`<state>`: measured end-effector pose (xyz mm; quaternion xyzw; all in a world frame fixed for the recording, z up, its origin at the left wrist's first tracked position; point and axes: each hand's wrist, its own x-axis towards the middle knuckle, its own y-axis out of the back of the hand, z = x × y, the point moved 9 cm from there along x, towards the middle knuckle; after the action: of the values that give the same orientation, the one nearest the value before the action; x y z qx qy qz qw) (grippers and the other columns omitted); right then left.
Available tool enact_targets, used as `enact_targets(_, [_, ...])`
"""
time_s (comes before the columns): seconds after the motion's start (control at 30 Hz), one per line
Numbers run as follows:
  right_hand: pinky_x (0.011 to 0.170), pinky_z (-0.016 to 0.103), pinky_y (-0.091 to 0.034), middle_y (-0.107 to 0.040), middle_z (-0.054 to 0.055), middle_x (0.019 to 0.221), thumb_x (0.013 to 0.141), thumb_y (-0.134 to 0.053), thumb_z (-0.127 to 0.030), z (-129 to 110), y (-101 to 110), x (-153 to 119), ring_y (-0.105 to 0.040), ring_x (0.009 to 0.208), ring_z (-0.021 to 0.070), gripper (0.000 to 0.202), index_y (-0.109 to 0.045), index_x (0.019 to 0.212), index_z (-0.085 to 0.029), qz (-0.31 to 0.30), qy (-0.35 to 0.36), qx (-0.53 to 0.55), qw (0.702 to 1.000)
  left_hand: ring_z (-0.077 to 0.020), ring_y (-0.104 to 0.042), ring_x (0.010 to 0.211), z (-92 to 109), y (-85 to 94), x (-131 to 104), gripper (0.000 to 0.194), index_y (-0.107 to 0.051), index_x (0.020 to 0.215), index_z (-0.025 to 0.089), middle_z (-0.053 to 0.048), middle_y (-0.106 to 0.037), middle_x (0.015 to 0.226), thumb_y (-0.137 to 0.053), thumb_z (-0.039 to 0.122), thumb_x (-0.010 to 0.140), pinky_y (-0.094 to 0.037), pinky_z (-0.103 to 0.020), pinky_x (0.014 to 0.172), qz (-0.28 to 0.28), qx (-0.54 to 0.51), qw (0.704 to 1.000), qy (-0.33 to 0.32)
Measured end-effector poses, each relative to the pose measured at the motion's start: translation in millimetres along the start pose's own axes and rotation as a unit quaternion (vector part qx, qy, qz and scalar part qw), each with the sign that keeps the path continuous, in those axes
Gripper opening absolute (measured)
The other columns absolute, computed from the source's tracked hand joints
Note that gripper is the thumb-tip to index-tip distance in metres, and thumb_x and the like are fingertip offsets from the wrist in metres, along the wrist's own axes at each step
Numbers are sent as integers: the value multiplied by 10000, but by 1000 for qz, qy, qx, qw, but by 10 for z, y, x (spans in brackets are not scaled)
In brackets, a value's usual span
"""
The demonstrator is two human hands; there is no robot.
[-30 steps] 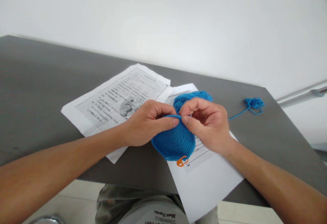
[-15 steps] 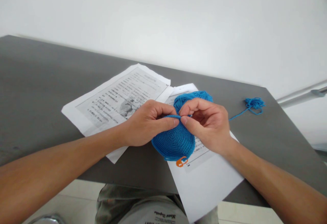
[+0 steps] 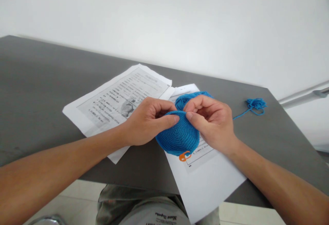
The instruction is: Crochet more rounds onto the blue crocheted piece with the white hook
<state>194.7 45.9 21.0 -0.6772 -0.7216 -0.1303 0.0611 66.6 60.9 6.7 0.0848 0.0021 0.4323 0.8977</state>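
A round blue crochet piece (image 3: 178, 134) with a spiral of stitches hangs between my hands over the papers. My left hand (image 3: 149, 119) pinches its top edge, thumb in front and fingers behind. Close by on the right, my right hand (image 3: 212, 120) grips the same edge between thumb and forefinger. An orange stitch marker (image 3: 185, 155) is clipped to the lower rim. Behind the piece lies a skein of blue yarn (image 3: 191, 98), partly hidden by my right hand. No crochet hook is visible.
Printed sheets lie on the grey table (image 3: 51, 71): one printed sheet (image 3: 113, 98) at left, another sheet (image 3: 205, 184) under the work. A small blue yarn tangle (image 3: 256, 105) sits to the right, its strand running toward my right hand. A white wall (image 3: 154, 19) rises behind.
The crochet piece has shifted slightly right and up, its marker with it. My fingertips are a little farther apart along the top edge, which now shows between them.
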Motion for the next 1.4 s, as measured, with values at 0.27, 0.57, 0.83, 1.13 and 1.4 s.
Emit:
enact_targets(0.27, [444,211,-337,-559,-48,555,740,-719,-144,91,-34,-7,-454,486,71,103,-644,681,-184,-15,-32,56,998,-56,-386,529,-10,-17,16,252,-622,673,131,63,-467,569,-636,268,884,-293,-164,447,-10,-25,1000,-7])
enact_targets(0.57, [448,210,-342,-567,-47,562,750,-742,-157,198,-46,-20,-459,490,74,102,-660,695,-184,-26,-64,100,993,-55,-377,528,-21,-37,7,260,-608,673,133,66,-448,569,-638,267,893,-291,-171,451,-26,-34,999,-3])
enact_targets(0.83, [478,219,-381,-610,-31,593,746,-744,-133,93,-39,-15,-505,516,84,66,-695,735,-175,-24,-15,76,997,-53,-379,531,6,-28,18,253,-612,663,134,67,-453,569,-640,247,888,-288,-171,453,-23,-31,999,-9])
enact_targets(1.13, [466,207,-374,-603,-26,581,730,-708,-120,12,-54,1,-498,505,78,65,-682,697,-170,-28,-7,45,999,-51,-369,535,-11,-63,10,254,-598,654,136,75,-433,569,-631,237,885,-287,-169,460,-38,-37,999,4])
enact_targets(1.4, [475,212,-390,-595,-26,576,723,-702,-120,-9,-55,1,-506,513,84,71,-678,680,-172,-28,1,26,999,-51,-374,539,-28,-67,3,260,-590,648,137,75,-437,572,-632,238,883,-292,-168,460,-41,-38,998,17])
